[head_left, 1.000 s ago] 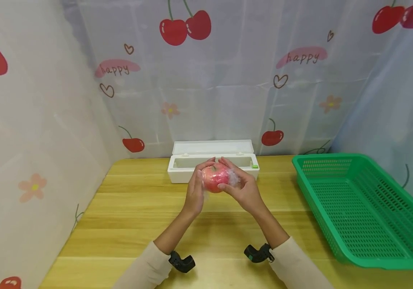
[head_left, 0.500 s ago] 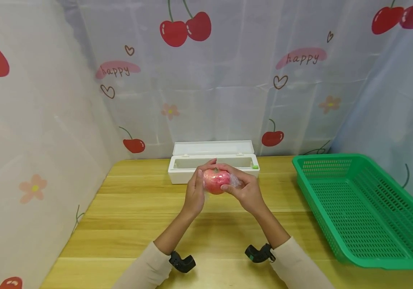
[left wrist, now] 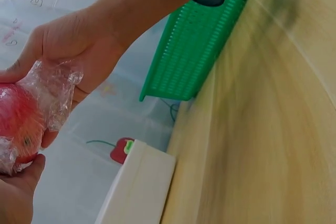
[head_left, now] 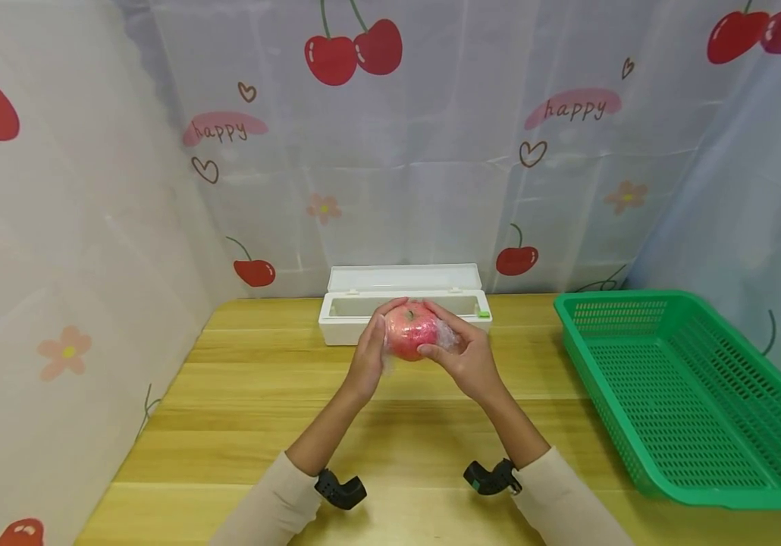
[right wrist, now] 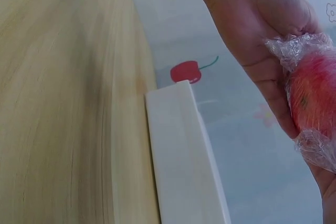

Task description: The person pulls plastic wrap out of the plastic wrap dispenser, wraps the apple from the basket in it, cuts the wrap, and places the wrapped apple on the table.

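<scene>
A red apple [head_left: 411,332] wrapped in clear cling film [head_left: 446,336] is held above the table, between both hands. My left hand [head_left: 366,360] grips its left side, thumb towards me and fingers behind. On the other side my right hand [head_left: 468,360] grips the apple, its thumb pressing the front near the bunched film. In the left wrist view, crumpled film [left wrist: 52,90] stands out between the apple [left wrist: 18,116] and the right palm. Loose film [right wrist: 299,48] also gathers against the left palm in the right wrist view. The far fingers are partly hidden behind the fruit.
Behind the hands stands a long white cling film dispenser [head_left: 343,331] with its lid up and a green slider [head_left: 482,314]. A green plastic basket [head_left: 643,432] is at the right of the wooden table [head_left: 261,409]. Printed curtains [head_left: 418,212] enclose the back and sides.
The apple turns slightly between the hands and lifts a little. The right fingers close over its top, then shift back behind it. Both hands keep hold.
</scene>
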Demonstrator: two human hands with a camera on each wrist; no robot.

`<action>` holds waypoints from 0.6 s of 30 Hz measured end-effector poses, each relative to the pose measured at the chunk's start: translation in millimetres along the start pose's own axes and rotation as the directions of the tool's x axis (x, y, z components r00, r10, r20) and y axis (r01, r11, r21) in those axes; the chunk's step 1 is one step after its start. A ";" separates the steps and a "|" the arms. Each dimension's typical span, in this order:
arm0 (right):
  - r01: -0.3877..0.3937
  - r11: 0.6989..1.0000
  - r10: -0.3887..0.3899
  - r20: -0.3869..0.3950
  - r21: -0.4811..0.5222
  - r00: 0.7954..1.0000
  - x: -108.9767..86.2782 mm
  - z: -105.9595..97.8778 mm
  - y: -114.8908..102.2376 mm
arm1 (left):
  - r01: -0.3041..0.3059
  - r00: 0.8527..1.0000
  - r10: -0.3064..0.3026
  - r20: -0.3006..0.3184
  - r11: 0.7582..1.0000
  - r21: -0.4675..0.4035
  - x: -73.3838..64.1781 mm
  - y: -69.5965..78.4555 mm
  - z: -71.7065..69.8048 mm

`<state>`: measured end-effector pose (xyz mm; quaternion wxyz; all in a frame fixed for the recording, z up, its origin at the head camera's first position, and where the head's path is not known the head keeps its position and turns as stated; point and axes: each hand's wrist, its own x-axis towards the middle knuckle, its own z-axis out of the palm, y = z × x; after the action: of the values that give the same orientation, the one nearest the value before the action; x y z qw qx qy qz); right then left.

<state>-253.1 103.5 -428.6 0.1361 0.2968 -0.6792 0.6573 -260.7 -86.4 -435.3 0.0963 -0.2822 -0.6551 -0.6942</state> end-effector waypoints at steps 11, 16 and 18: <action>0.010 1.000 -0.012 -0.085 -0.028 0.996 0.8 5.5 3.6 | -0.054 0.998 0.055 0.009 0.998 -0.040 0.7 3.9 -2.7; 0.062 0.998 -0.065 -0.117 -0.034 0.991 -0.1 9.0 4.2 | -0.032 0.999 0.032 -0.005 0.999 -0.013 0.4 3.5 -0.5; 0.082 0.996 -0.087 -0.129 -0.042 0.988 -0.1 10.2 5.0 | -0.025 1.000 0.025 -0.007 1.000 -0.001 0.7 4.5 0.0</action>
<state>-253.9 93.4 -433.8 0.2135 0.2791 -0.6674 0.6565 -259.0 -86.8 -431.1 0.1071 -0.2879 -0.6510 -0.6942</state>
